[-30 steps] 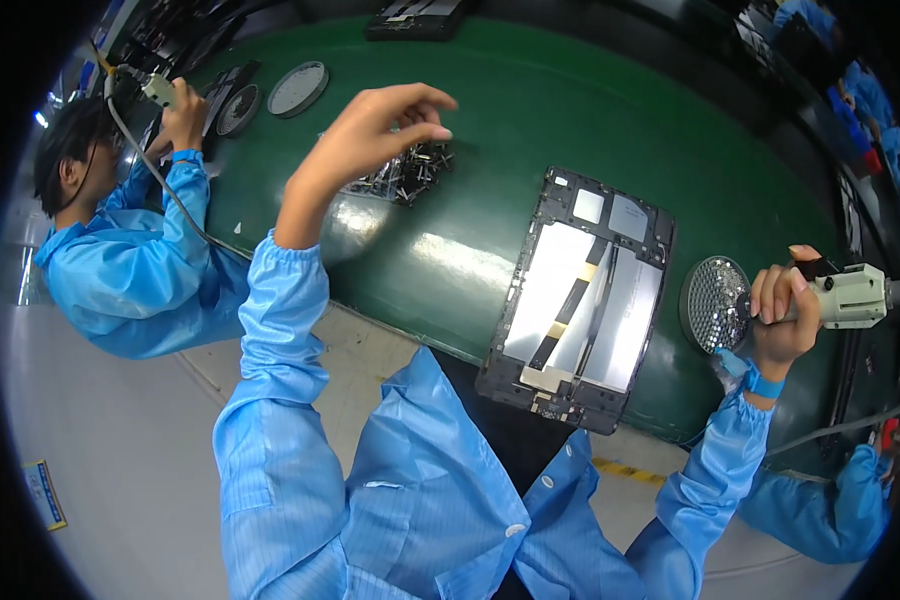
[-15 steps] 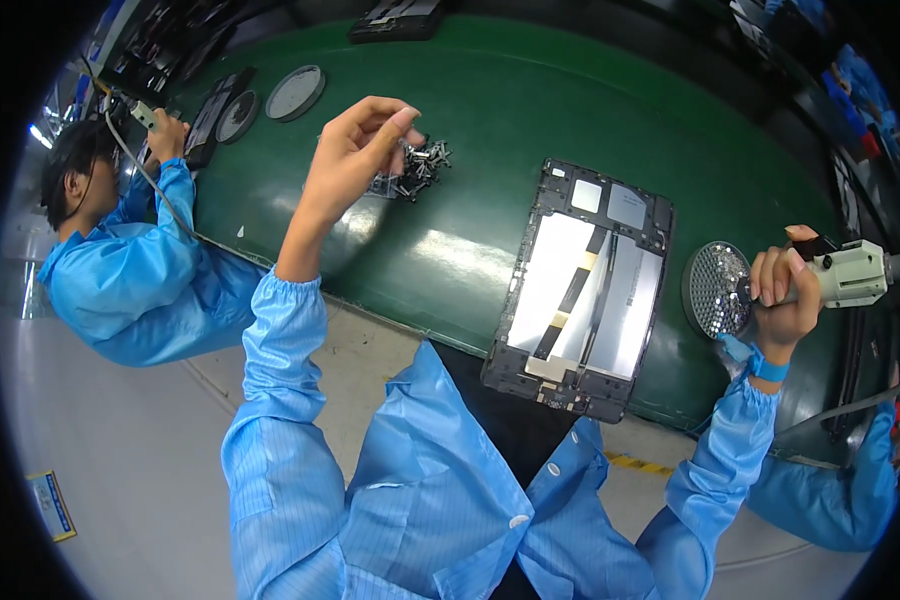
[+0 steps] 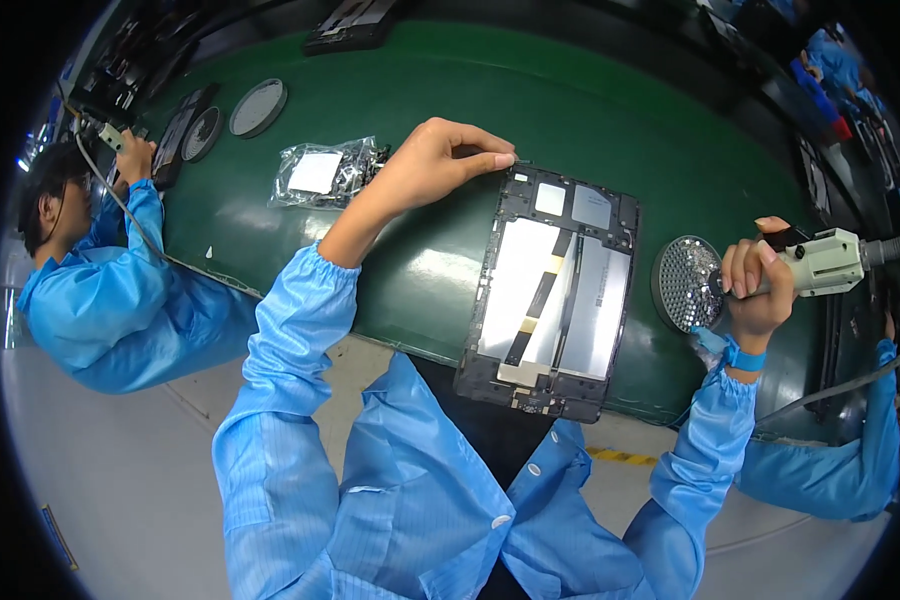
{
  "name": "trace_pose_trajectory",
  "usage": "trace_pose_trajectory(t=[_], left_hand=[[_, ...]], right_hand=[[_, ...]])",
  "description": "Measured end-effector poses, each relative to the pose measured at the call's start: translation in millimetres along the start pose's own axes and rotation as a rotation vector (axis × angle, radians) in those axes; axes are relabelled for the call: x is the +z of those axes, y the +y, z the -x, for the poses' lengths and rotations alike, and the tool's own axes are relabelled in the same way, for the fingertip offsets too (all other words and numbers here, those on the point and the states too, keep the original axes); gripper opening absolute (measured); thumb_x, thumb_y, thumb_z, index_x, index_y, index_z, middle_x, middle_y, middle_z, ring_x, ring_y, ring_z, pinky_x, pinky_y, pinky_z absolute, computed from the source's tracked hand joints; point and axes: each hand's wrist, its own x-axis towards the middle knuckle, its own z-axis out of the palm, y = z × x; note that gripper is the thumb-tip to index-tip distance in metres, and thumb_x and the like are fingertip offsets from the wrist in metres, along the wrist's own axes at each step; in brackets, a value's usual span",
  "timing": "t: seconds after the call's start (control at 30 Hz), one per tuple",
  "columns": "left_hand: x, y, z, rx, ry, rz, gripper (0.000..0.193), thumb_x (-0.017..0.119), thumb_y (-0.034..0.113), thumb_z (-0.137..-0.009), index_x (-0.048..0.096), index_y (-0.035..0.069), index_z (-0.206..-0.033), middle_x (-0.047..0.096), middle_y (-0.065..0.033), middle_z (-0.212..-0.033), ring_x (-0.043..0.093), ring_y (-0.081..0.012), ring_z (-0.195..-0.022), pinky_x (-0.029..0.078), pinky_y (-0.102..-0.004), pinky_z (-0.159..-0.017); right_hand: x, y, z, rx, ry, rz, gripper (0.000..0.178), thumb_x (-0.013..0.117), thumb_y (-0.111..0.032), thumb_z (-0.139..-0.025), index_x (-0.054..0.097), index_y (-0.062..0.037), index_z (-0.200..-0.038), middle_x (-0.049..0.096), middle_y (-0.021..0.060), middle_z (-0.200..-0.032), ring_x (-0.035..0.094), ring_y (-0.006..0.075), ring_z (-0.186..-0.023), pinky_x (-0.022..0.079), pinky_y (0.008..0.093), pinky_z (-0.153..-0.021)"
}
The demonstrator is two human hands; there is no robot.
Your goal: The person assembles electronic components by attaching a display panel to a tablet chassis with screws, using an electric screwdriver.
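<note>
The opened tablet (image 3: 550, 295) lies between the left hand (image 3: 435, 165), pinching at its far left corner on what cannot be told, and the right hand (image 3: 760, 285), curled around a pale power tool (image 3: 826, 262) near a round dish (image 3: 660, 288), apparently for easy reach.

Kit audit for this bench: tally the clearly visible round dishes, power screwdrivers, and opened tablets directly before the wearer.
Round dishes: 3
Power screwdrivers: 2
Opened tablets directly before the wearer: 1
Total: 6
</note>
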Motion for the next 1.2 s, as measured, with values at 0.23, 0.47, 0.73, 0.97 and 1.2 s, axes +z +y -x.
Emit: trace_pose_trajectory(t=[0.23, 0.47, 0.73, 0.97, 1.2], left_hand=[[8, -1, -6, -0.048, -0.055, 0.042, 0.027, 0.070, 0.021, -0.087, 0.072, 0.001, -0.105, 0.072, -0.0109, -0.089, 0.065, -0.0132, -0.080, 0.052, -0.0257, -0.074], [11, -7, -9, -0.139, -0.115, 0.149, 0.031, 0.069, 0.022, -0.089, 0.070, 0.000, -0.111, 0.070, -0.0080, -0.084, 0.059, -0.0098, -0.070, 0.050, -0.0239, -0.066], [14, -7, -1, -0.132, -0.128, 0.270, 0.027, 0.068, 0.019, -0.090, 0.070, -0.004, -0.105, 0.068, -0.0072, -0.080, 0.060, -0.0098, -0.067, 0.051, -0.0225, -0.064], [25, -3, 23, -0.032, -0.188, 0.381, 0.023, 0.069, 0.017, -0.089, 0.071, -0.004, -0.100, 0.069, -0.0073, -0.082, 0.063, -0.0102, -0.069, 0.053, -0.0233, -0.067], [43, 17, 38, 0.100, -0.186, 0.330, 0.020, 0.070, 0.017, -0.087, 0.072, -0.003, -0.094, 0.069, -0.0078, -0.075, 0.063, -0.0105, -0.065, 0.052, -0.0239, -0.063]], right_hand=[[-1, -1, 0, 0.004, 0.001, 0.013, 0.029, 0.047, -0.009, -0.088, 0.050, 0.0066, -0.112, 0.033, -0.0015, -0.052, 0.033, 0.0088, -0.041, 0.034, 0.0272, -0.043], [-1, -1, 0, 0.010, -0.011, 0.015, 0.030, 0.046, -0.009, -0.088, 0.050, 0.0074, -0.112, 0.033, -0.0016, -0.052, 0.033, 0.0087, -0.041, 0.034, 0.0272, -0.043], [5, -1, -2, -0.001, -0.050, 0.035, 0.032, 0.045, -0.013, -0.087, 0.049, 0.0063, -0.113, 0.033, -0.0019, -0.053, 0.032, 0.0083, -0.041, 0.035, 0.0258, -0.043], [52, -3, 8, -0.015, -0.122, -0.036, 0.031, 0.046, -0.013, -0.085, 0.049, 0.0054, -0.110, 0.032, -0.0007, -0.052, 0.033, 0.0105, -0.041, 0.036, 0.0287, -0.043], [124, -8, 16, -0.065, -0.214, 0.052, 0.030, 0.045, -0.019, -0.085, 0.051, 0.0034, -0.103, 0.028, -0.0021, -0.048, 0.031, 0.0098, -0.038, 0.035, 0.0281, -0.040]])
